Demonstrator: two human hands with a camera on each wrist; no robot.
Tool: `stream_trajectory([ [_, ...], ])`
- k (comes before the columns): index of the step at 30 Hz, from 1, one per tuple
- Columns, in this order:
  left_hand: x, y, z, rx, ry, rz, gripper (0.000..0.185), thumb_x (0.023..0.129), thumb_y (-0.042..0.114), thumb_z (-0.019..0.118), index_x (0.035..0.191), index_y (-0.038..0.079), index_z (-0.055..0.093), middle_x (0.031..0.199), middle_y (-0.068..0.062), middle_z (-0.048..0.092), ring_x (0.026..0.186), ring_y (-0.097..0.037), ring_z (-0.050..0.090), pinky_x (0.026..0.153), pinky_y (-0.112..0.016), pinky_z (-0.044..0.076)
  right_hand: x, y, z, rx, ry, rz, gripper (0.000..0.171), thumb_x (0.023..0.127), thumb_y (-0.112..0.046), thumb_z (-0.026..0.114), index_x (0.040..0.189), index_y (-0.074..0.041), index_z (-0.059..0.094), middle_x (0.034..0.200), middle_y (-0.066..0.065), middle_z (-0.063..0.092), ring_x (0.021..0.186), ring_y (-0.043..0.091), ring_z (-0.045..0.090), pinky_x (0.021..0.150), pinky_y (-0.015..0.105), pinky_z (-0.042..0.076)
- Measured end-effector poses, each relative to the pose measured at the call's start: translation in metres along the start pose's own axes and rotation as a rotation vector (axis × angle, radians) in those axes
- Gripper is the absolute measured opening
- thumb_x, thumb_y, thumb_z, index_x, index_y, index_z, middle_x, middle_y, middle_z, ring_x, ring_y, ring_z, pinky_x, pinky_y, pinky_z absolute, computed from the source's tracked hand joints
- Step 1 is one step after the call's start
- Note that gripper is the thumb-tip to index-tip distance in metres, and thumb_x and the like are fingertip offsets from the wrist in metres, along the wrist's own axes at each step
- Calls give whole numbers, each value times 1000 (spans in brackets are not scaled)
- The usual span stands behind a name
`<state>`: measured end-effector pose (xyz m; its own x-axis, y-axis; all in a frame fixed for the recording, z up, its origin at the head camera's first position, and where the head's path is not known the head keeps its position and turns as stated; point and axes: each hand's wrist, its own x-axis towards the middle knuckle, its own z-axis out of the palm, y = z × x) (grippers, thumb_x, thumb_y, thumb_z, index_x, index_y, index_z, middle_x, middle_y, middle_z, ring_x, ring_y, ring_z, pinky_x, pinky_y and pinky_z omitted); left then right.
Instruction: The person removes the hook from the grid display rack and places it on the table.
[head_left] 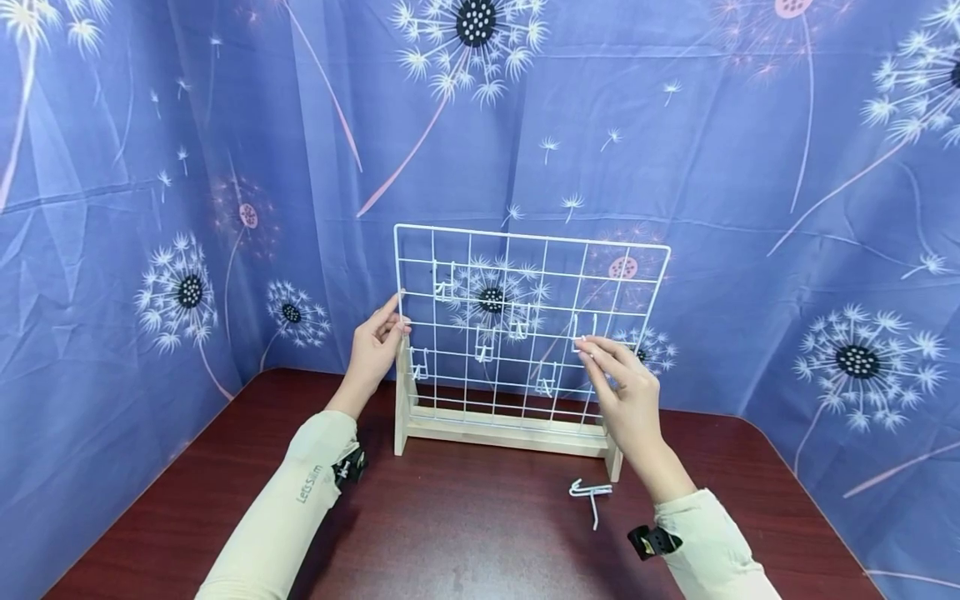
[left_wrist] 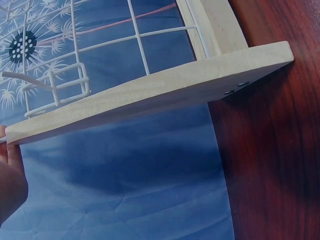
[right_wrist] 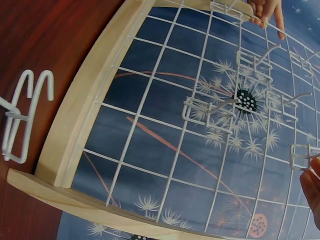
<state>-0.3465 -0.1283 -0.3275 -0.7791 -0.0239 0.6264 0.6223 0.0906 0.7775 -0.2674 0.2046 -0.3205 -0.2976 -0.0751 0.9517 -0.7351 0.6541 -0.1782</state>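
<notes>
A white wire grid panel (head_left: 525, 240) stands upright in a pale wooden stand (head_left: 502, 432). My left hand (head_left: 372, 354) grips the panel's left edge, close to the top of the wooden side post (left_wrist: 150, 87). Between thumb and fingertips, my right hand (head_left: 628, 396) pinches a white wire hook (right_wrist: 299, 156) against the right part of the grid. Several other hooks hang on the grid, among them an upper-left hook (head_left: 444, 290) and a lower-right hook (head_left: 545, 386). One loose hook (head_left: 591, 492) lies on the table in front of the stand's right foot.
The dark red-brown table (head_left: 465, 533) reaches back to a blue curtain (head_left: 675, 150) printed with dandelions, which also hangs at both sides. The stand's right foot (head_left: 614, 458) is between the loose hook and the grid.
</notes>
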Motion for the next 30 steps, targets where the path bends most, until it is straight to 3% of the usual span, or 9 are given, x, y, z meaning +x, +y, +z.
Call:
stream_trajectory([
  [9, 1, -1, 0, 16, 9, 26, 48, 92, -11, 51, 139, -3, 46, 97, -32, 58, 82, -12, 63, 72, -13, 52, -16, -2, 0, 5, -25, -38, 32, 76, 12, 72, 103, -4, 75, 104, 12, 70, 89, 26, 67, 65, 10, 48],
  [14, 1, 0, 0, 26, 7, 20, 48, 92, -11, 51, 139, -3, 45, 97, -31, 57, 83, -17, 63, 73, -14, 52, -25, -2, 1, 43, -35, -51, 35, 73, 15, 72, 103, -3, 75, 105, 13, 70, 93, 29, 66, 85, 8, 46],
  [19, 0, 2, 1, 49, 11, 35, 48, 92, -11, 51, 139, -4, 46, 96, -30, 56, 83, -21, 64, 70, -12, 51, -33, -1, 1, 92, -51, -77, 39, 71, 18, 71, 104, -2, 75, 105, 15, 70, 96, 30, 65, 90, 10, 47],
  [26, 0, 2, 1, 52, 8, 36, 48, 92, -10, 52, 139, -3, 46, 97, -33, 58, 86, -34, 63, 68, -12, 50, -42, -1, 1, 92, -76, -95, 24, 82, 4, 70, 104, -2, 75, 105, 15, 69, 94, 29, 65, 86, 9, 48],
  [30, 1, 2, 1, 52, 10, 36, 48, 92, -10, 51, 139, -3, 46, 98, -33, 58, 84, -28, 63, 69, -12, 50, -47, -1, 3, 95, -94, -111, 21, 84, 0, 69, 105, -4, 75, 105, 15, 69, 95, 29, 65, 87, 10, 48],
])
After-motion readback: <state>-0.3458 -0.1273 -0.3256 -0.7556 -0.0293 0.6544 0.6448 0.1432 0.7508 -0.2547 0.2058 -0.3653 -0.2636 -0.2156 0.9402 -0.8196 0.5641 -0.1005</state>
